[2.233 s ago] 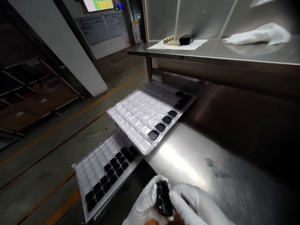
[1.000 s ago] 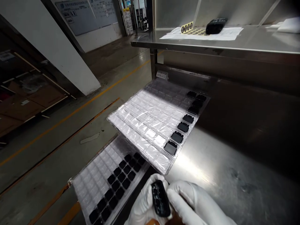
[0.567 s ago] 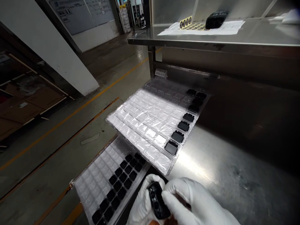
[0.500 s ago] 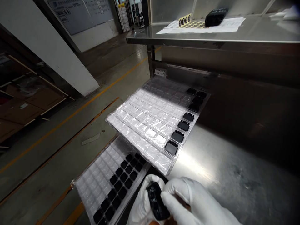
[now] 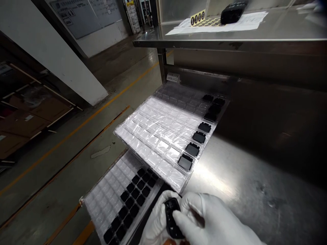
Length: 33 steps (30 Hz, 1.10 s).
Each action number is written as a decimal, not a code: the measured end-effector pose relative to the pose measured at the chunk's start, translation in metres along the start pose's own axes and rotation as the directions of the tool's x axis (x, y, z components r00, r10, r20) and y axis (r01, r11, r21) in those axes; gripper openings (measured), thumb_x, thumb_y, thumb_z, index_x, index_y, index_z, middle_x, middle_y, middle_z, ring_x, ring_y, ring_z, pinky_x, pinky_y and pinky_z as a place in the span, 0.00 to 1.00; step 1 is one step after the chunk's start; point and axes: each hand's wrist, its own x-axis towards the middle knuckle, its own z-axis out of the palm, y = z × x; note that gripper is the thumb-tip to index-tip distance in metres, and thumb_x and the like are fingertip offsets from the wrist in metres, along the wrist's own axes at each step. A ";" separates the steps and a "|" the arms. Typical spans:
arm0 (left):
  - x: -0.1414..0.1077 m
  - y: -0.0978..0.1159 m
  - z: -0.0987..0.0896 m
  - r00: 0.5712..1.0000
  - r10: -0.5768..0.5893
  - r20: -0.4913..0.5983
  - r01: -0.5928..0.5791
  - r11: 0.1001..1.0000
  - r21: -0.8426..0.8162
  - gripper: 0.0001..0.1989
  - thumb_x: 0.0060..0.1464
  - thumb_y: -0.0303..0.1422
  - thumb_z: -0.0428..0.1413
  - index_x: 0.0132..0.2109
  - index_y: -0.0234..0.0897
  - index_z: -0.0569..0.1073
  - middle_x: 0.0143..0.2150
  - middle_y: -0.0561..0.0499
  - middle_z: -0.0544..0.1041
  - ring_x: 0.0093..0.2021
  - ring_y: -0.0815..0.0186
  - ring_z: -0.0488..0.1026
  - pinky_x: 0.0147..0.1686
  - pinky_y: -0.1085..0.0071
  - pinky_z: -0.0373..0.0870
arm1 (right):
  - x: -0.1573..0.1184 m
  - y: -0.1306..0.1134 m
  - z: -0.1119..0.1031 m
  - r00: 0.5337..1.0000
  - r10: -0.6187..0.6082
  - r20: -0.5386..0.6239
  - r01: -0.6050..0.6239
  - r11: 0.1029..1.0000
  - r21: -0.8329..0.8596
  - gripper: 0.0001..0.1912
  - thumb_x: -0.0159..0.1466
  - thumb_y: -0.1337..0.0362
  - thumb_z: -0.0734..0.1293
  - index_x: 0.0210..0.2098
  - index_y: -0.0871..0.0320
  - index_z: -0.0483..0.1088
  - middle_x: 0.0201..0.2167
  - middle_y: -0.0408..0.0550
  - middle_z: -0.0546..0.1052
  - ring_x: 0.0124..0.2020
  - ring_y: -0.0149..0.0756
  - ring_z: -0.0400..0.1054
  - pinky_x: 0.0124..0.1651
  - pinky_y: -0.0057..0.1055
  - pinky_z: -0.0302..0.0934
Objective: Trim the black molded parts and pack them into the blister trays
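Observation:
A small black plastic casing, shaped like a key fob (image 5: 169, 215), is held at the bottom centre. My left hand (image 5: 154, 221), in a white glove, is closed round its left side and underside. From the right, my right hand (image 5: 214, 217), also gloved, presses its thumb onto the face of the fob. Its index finger is curled near the top edge, so part of the fob is hidden. Just beyond both hands lies a clear plastic tray (image 5: 153, 136), with several flat black parts (image 5: 185, 162) along its right side.
A lower tray (image 5: 102, 200) to the left holds rows of black pieces (image 5: 135, 193). Metal worktop (image 5: 237, 177) extends to the right. On the raised shelf (image 5: 286, 32) lie paper, a sheet of round stickers (image 5: 198, 18) and a black object (image 5: 233, 13).
The fob has shifted slightly right and turned more upright in my left hand. My right thumb has moved farther across its face. The view has tilted a little.

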 end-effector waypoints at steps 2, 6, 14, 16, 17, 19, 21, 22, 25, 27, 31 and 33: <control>0.007 -0.004 0.001 1.000 0.026 -0.002 -0.026 0.999 0.031 0.18 0.53 0.45 0.60 0.45 0.37 0.72 0.39 0.46 0.73 0.43 0.61 0.73 0.42 0.70 0.68 | 0.009 0.008 0.000 0.999 -0.047 0.010 0.048 0.995 -0.091 0.12 0.58 0.59 0.61 0.21 0.56 0.59 0.18 0.38 0.67 0.20 0.26 0.60 0.22 0.22 0.51; 0.026 -0.006 -0.001 0.968 0.181 -0.175 -0.164 0.981 0.104 0.22 0.50 0.41 0.63 0.51 0.41 0.71 0.52 0.44 0.72 0.56 0.57 0.67 0.52 0.66 0.65 | 0.030 0.025 0.001 0.950 -0.249 -0.190 0.145 0.887 -0.439 0.10 0.61 0.66 0.58 0.23 0.56 0.64 0.20 0.41 0.71 0.22 0.29 0.62 0.27 0.26 0.50; 0.038 0.001 -0.038 0.852 0.238 -0.466 -0.181 0.970 0.164 0.17 0.47 0.39 0.66 0.43 0.38 0.74 0.41 0.49 0.76 0.44 0.66 0.73 0.47 0.71 0.69 | 0.071 0.041 0.019 0.826 -0.559 -0.068 0.178 0.373 -0.911 0.10 0.62 0.73 0.58 0.28 0.56 0.66 0.23 0.48 0.74 0.23 0.41 0.67 0.27 0.35 0.46; 0.036 -0.001 -0.045 0.866 0.231 -0.443 -0.181 0.971 0.154 0.15 0.48 0.38 0.65 0.42 0.38 0.74 0.39 0.50 0.76 0.42 0.68 0.73 0.45 0.73 0.70 | 0.074 0.040 0.028 0.821 -0.571 -0.030 0.187 0.317 -0.930 0.11 0.60 0.77 0.59 0.30 0.57 0.66 0.24 0.48 0.74 0.24 0.41 0.68 0.28 0.35 0.48; 0.036 -0.002 -0.048 0.875 0.227 -0.427 -0.180 0.972 0.149 0.14 0.49 0.38 0.65 0.42 0.37 0.74 0.39 0.50 0.76 0.41 0.68 0.73 0.45 0.73 0.70 | 0.075 0.040 0.032 0.819 -0.573 -0.016 0.189 0.295 -0.937 0.11 0.59 0.78 0.58 0.30 0.57 0.66 0.24 0.48 0.74 0.25 0.41 0.68 0.28 0.35 0.49; 0.036 -0.004 -0.052 0.892 0.223 -0.392 -0.183 0.974 0.136 0.13 0.50 0.37 0.64 0.41 0.37 0.74 0.37 0.50 0.76 0.40 0.68 0.73 0.43 0.73 0.70 | 0.077 0.040 0.041 0.822 -0.570 -0.005 0.180 0.267 -0.947 0.11 0.59 0.79 0.58 0.32 0.57 0.66 0.25 0.48 0.73 0.25 0.42 0.68 0.29 0.36 0.51; 0.036 -0.004 -0.054 0.908 0.212 -0.360 -0.179 0.976 0.123 0.14 0.49 0.38 0.65 0.41 0.37 0.74 0.36 0.50 0.76 0.39 0.68 0.73 0.42 0.73 0.70 | 0.080 0.042 0.047 0.829 -0.559 -0.011 0.160 0.256 -0.953 0.11 0.58 0.78 0.59 0.33 0.58 0.66 0.25 0.48 0.73 0.25 0.42 0.68 0.30 0.36 0.52; 0.036 -0.003 -0.055 0.916 0.200 -0.349 -0.169 0.979 0.116 0.15 0.47 0.38 0.66 0.40 0.36 0.74 0.36 0.50 0.75 0.38 0.68 0.73 0.42 0.73 0.70 | 0.082 0.044 0.048 0.833 -0.553 -0.020 0.149 0.259 -0.954 0.10 0.58 0.78 0.60 0.32 0.58 0.66 0.26 0.49 0.73 0.26 0.42 0.67 0.30 0.37 0.53; 0.036 0.002 -0.058 0.931 0.166 -0.323 -0.137 0.984 0.112 0.19 0.42 0.40 0.68 0.39 0.35 0.75 0.35 0.50 0.75 0.37 0.67 0.73 0.40 0.72 0.71 | 0.085 0.050 0.050 0.824 -0.563 -0.062 0.154 0.327 -0.932 0.07 0.59 0.75 0.61 0.31 0.57 0.65 0.25 0.48 0.72 0.25 0.42 0.66 0.31 0.37 0.52; 0.037 0.005 -0.060 0.941 0.154 -0.300 -0.120 0.984 0.129 0.19 0.41 0.41 0.69 0.38 0.35 0.75 0.35 0.49 0.75 0.37 0.66 0.73 0.40 0.72 0.71 | 0.081 0.056 0.051 0.786 -0.608 -0.112 0.204 0.426 -0.881 0.06 0.61 0.73 0.60 0.31 0.56 0.65 0.25 0.46 0.72 0.26 0.40 0.65 0.32 0.36 0.52; 0.042 0.008 -0.063 0.971 0.111 -0.213 -0.061 0.971 0.230 0.18 0.44 0.42 0.66 0.38 0.35 0.74 0.34 0.50 0.74 0.35 0.68 0.72 0.38 0.72 0.70 | 0.057 0.086 0.065 0.704 -0.642 -0.304 0.275 0.641 -0.717 0.10 0.64 0.72 0.57 0.31 0.55 0.66 0.25 0.44 0.72 0.26 0.35 0.64 0.34 0.32 0.53; 0.048 0.006 -0.064 0.986 0.073 -0.147 -0.025 0.951 0.308 0.18 0.44 0.44 0.66 0.35 0.34 0.74 0.31 0.51 0.73 0.32 0.69 0.71 0.34 0.74 0.68 | 0.041 0.113 0.076 0.711 -0.564 -0.421 0.228 0.750 -0.621 0.11 0.65 0.70 0.57 0.34 0.54 0.69 0.26 0.44 0.74 0.27 0.34 0.67 0.35 0.30 0.56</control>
